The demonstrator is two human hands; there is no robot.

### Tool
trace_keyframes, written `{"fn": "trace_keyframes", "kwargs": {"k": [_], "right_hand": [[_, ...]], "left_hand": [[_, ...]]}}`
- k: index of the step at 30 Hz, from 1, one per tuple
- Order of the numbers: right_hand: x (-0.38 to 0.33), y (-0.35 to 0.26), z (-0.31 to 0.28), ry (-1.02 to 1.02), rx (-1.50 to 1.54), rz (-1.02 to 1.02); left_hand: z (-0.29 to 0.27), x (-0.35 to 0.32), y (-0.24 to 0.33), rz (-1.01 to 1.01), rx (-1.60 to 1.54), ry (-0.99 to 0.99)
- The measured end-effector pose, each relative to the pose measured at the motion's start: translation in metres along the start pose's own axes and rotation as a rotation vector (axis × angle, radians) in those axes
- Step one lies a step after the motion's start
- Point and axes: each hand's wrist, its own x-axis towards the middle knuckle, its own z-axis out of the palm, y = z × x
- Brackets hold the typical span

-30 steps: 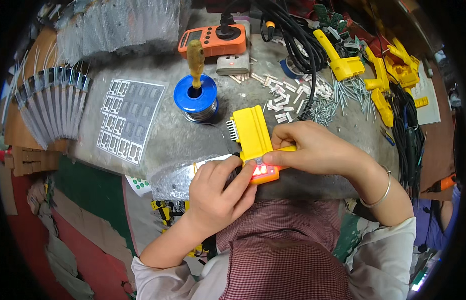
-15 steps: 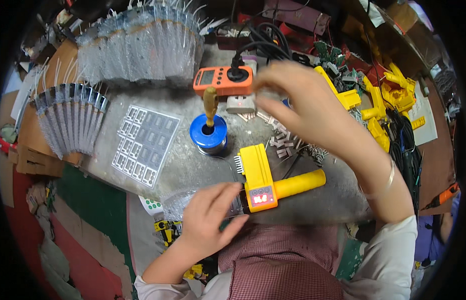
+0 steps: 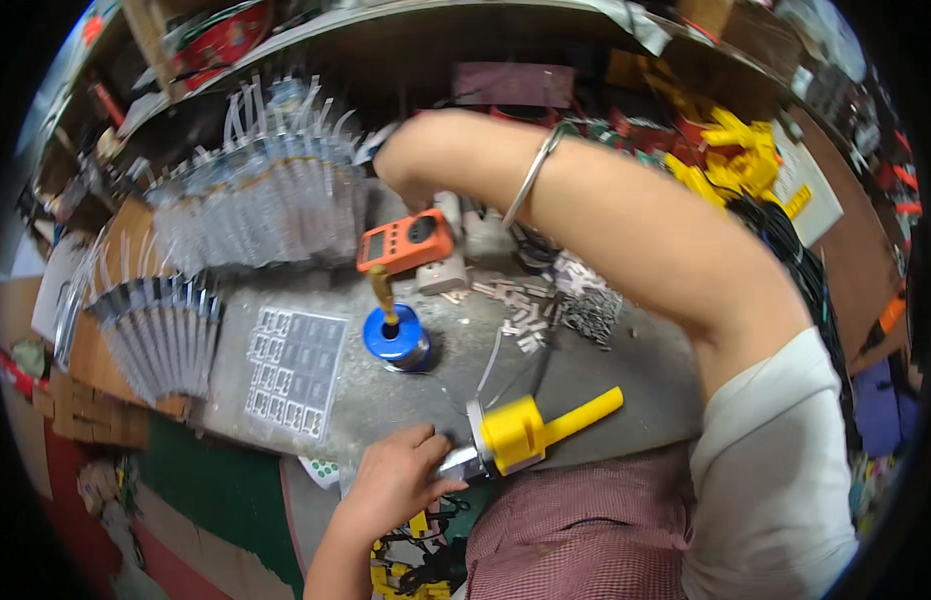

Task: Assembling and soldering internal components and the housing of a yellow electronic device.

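Near the bench's front edge, my left hand [image 3: 404,474] is closed around the grey, plastic-wrapped end of a yellow device [image 3: 512,436]. The device has a round yellow handle [image 3: 584,416] pointing right, and a white cable [image 3: 493,365] runs up beside it. My right arm reaches far across the bench. The right hand [image 3: 414,160] is above and behind the orange plug-in meter [image 3: 406,242], close to the wrapped bundles; its fingers are blurred and hidden, so I cannot see what is in them. The meter's round black socket shows without a plug.
A blue solder spool [image 3: 396,338] with a wooden-handled tool stands mid-bench, right of a printed sheet [image 3: 297,372]. Bubble-wrapped parts with white leads [image 3: 261,215] fill the back left. Small white connectors [image 3: 526,310] lie centrally; yellow housings [image 3: 736,155] and black cables [image 3: 786,240] are at right.
My right hand has moved left and farther back. The black plug has left the meter's socket. The yellow device has turned in my left hand, hiding its lit display. The view has shifted.
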Motion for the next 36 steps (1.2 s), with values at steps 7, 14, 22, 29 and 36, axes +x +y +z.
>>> {"fn": "trace_keyframes", "kwargs": {"k": [7,14,22,29,36], "right_hand": [[-0.211,0.052,-0.085,0.109,0.017,0.094],[-0.308,0.167,0.056,0.28,0.343,0.474],[-0.378,0.206,0.326,0.358,0.407,0.962],[-0.305,0.088,0.291,0.75,0.619,0.453],[-0.281,-0.01,0.267,0.488,0.986,-0.07]], "left_hand": [[0.01,0.001,0.033,0.141,0.092,0.132],[0.057,0.045,0.034,0.403,0.414,0.392],[0.033,0.048,0.06,0.125,0.035,0.028],[0.075,0.032,0.084,0.079,0.105,0.45],[0.106,0.04,0.133,0.097,0.081,0.405]]}}
